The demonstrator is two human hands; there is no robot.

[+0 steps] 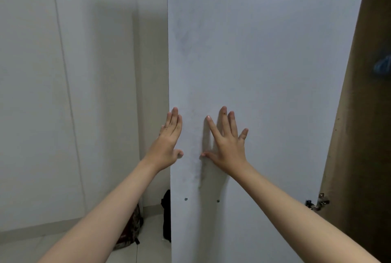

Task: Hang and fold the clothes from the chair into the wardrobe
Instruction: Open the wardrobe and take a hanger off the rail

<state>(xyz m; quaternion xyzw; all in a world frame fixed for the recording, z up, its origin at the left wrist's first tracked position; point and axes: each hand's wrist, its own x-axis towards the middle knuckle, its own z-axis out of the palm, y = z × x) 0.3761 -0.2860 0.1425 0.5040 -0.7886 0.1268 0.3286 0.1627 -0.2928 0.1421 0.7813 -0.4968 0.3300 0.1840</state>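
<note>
A: Where is the wardrobe?

B: Only its white door [275,72] shows, swung out on a metal hinge [317,203] at lower right. It fills the middle and right of the view and is cut off at top and bottom. Behind the hinge stands the brown wardrobe side panel [364,136], and a blurred blue thing [382,66] sits at the far right edge, too unclear to name.

A: And the hands?

B: The right hand [227,142] lies flat on the door face, fingers straight and spread wide, holding nothing. The left hand [167,144] is at the door's free left edge, fingers straight and close together, thumb out; whether the palm touches the edge I cannot tell.

A: Any clothes or chair?

B: None that I can make out. A dark item [167,216] is half hidden behind the door's edge, near a patterned bag [132,229] on the pale tiled floor [31,248].

A: Surfaces?

B: The door is smooth and matte, with faint smudges and two small screw heads [186,199] low down. Left of it, open floor runs to a plain white wall [63,72].
</note>
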